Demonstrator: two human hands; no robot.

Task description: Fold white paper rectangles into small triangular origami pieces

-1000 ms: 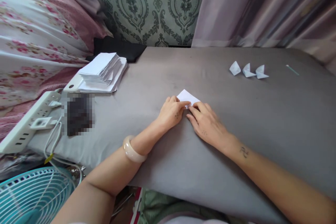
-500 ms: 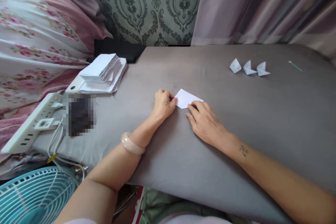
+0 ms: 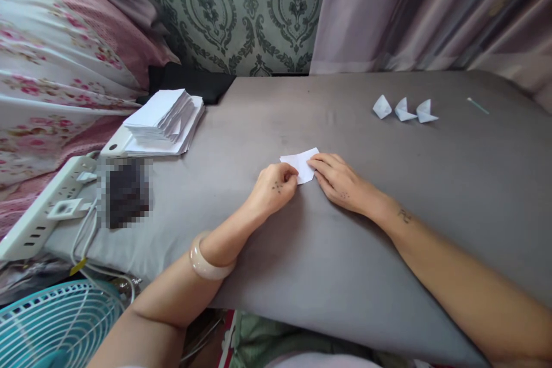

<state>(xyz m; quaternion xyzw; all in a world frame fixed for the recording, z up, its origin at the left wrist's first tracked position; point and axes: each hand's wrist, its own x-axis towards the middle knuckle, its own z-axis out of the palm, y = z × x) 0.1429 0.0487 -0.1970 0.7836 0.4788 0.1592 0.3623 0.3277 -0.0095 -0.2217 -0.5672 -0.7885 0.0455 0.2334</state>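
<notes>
A small folded sheet of white paper (image 3: 305, 167) lies between my hands near the middle of the grey-covered table (image 3: 276, 241). My left hand (image 3: 278, 184) pinches its left lower edge between thumb and curled fingers. On the right side, my right hand (image 3: 338, 178) grips the paper's edge with its fingertips, the thumb partly hidden under the fingers. The paper's lower left part is covered by my left fingers. Farther off to the right, three folded white paper pieces (image 3: 404, 110) stand in a row.
A stack of white paper (image 3: 159, 121) sits at the back left, beside a black cloth (image 3: 190, 83). Nearer are a power strip (image 3: 45, 213) with plugs and cables, and a blurred dark object (image 3: 127, 192). A thin green stick (image 3: 478, 105) lies far right; a blue fan (image 3: 60, 322) stands below left.
The paper has been turned, its long point no longer aimed right. My left hand has shifted onto its lower edge, and my right hand has moved up to its right side.
</notes>
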